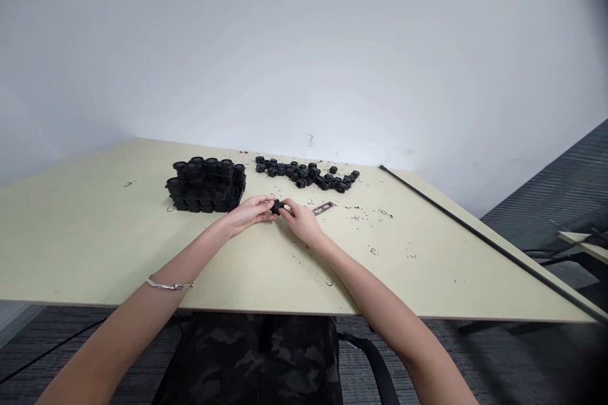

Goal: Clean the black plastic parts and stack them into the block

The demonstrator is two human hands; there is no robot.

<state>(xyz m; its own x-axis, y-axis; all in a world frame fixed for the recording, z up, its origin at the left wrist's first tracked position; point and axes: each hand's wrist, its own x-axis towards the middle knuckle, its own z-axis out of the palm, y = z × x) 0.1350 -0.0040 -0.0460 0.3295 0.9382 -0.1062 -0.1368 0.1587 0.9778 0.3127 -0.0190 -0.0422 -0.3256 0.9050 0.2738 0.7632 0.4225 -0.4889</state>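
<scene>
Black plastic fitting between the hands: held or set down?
Held: the black plastic fitting is pinched between the fingertips of the left hand and the right hand.

I can read no words, numbers or logos on the black plastic fittings (205,185) or the flat strip (323,208) beside my right hand (301,221), where any marks are too small to make out.

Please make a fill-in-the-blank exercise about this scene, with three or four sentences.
The bracelet is on the ____ wrist.
The left hand and right hand both hold one small ____ part.
The stacked parts are to the ____ of the loose parts.
The flat strip lies nearest the ____ hand.

Missing words: left; black; left; right.
</scene>
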